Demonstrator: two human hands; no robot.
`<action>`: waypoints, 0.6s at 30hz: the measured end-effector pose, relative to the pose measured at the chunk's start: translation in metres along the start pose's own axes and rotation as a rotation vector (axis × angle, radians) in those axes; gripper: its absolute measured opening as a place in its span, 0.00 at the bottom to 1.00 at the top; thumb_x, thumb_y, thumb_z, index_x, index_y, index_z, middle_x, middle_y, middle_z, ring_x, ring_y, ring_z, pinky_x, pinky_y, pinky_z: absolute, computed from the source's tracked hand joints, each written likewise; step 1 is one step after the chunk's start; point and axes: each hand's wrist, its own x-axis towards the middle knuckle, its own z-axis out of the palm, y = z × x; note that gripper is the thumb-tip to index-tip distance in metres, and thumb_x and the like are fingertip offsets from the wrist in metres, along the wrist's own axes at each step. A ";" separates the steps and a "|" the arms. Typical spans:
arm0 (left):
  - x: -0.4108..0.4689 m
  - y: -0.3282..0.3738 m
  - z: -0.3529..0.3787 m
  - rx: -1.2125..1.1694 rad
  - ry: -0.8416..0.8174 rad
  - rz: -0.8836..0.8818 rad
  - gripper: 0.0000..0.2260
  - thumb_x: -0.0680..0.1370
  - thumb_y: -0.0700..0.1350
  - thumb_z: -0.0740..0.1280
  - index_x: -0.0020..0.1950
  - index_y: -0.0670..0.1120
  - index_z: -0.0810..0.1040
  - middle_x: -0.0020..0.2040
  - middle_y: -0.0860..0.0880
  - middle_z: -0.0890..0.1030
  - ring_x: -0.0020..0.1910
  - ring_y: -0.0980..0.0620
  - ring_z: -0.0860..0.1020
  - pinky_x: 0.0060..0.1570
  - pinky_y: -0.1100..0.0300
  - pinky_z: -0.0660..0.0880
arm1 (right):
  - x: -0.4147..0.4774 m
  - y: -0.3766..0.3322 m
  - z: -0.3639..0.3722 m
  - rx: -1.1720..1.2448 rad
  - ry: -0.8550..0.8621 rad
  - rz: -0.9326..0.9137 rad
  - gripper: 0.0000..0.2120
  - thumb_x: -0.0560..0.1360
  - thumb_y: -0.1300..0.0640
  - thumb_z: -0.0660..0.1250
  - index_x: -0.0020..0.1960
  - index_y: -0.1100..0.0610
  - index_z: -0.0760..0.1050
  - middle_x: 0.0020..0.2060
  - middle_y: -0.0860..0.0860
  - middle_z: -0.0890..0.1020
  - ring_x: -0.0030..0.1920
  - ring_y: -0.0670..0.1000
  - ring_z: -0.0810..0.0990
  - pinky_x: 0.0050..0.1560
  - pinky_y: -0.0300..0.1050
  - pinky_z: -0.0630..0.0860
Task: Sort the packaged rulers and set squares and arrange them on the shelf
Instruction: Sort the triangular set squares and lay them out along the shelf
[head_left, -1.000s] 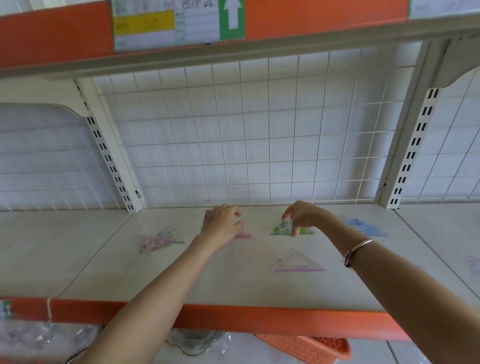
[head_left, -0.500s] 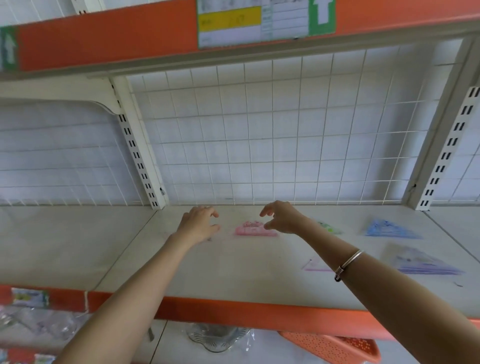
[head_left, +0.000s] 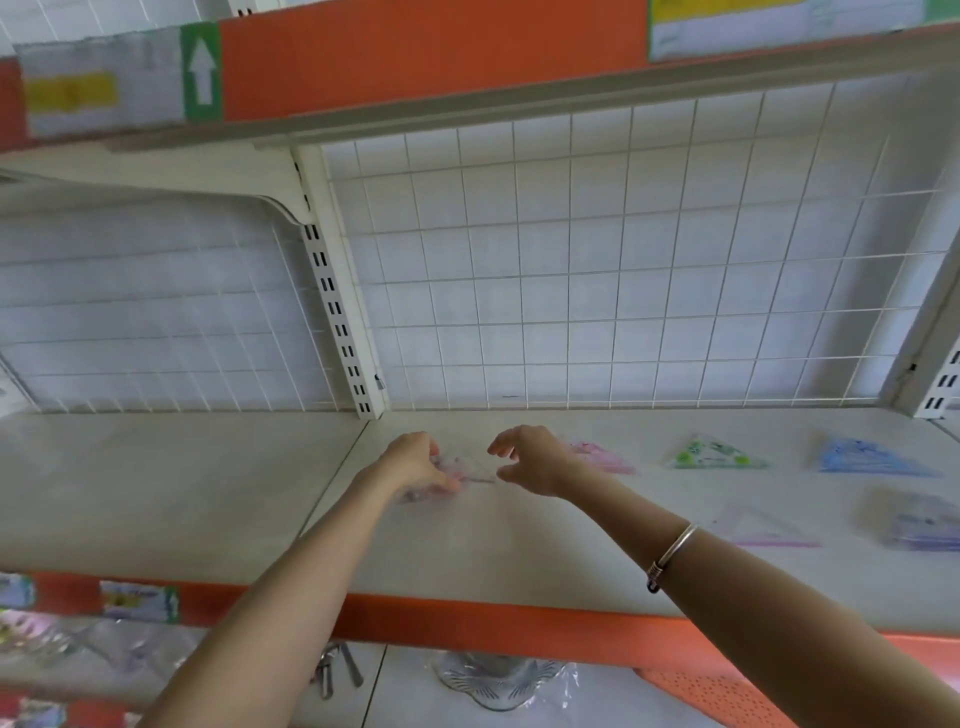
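**Hands shift left onto a clear pack**

Both hands have moved left along the shelf (head_left: 519, 551) since half a second ago, and the view has swung left with them. The pink square (head_left: 605, 458), which lay between the hands then, now sits just right of the right hand (head_left: 530, 460), partly hidden behind it.

The left hand (head_left: 415, 462) is down on a clear pack (head_left: 470, 470) with pinkish contents, near the seam at the left end of this bay. Its fingers curl over the pack's far side and the thumb presses the near edge, pinching it. The pack is blurred, so I cannot tell what is in it.

The right hand hovers just beside the pack, fingers half-bent and spread, grasping nothing. A bangle (head_left: 670, 556) circles that forearm.

Farther right, flat on the shelf in a back row, lie a green square (head_left: 714, 454) and a blue square (head_left: 872, 458), apart from each other. Nearer the front edge lies a clear triangle (head_left: 763, 530) with a purple side, and a blurred pack (head_left: 924, 525) at the frame's right border. A white wire grid (head_left: 597, 270) backs the bay.
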 end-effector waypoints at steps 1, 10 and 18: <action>0.002 0.000 -0.001 -0.027 -0.016 -0.011 0.34 0.64 0.51 0.80 0.65 0.42 0.72 0.61 0.46 0.76 0.58 0.45 0.77 0.51 0.52 0.76 | 0.002 -0.004 0.004 0.008 -0.002 0.008 0.19 0.75 0.62 0.65 0.66 0.60 0.73 0.60 0.55 0.79 0.60 0.52 0.76 0.60 0.38 0.68; 0.011 0.006 -0.011 -0.043 -0.258 -0.036 0.21 0.64 0.46 0.81 0.50 0.37 0.80 0.34 0.46 0.78 0.31 0.48 0.76 0.41 0.51 0.80 | 0.008 -0.014 0.027 0.089 0.023 0.094 0.21 0.77 0.63 0.59 0.70 0.59 0.68 0.61 0.54 0.78 0.62 0.54 0.74 0.62 0.39 0.66; -0.001 0.007 -0.002 -0.142 -0.148 0.157 0.23 0.64 0.45 0.81 0.50 0.46 0.69 0.43 0.49 0.77 0.37 0.50 0.77 0.32 0.59 0.75 | 0.002 -0.004 0.027 0.303 0.119 0.179 0.18 0.74 0.63 0.66 0.64 0.60 0.74 0.51 0.56 0.82 0.47 0.51 0.78 0.46 0.39 0.73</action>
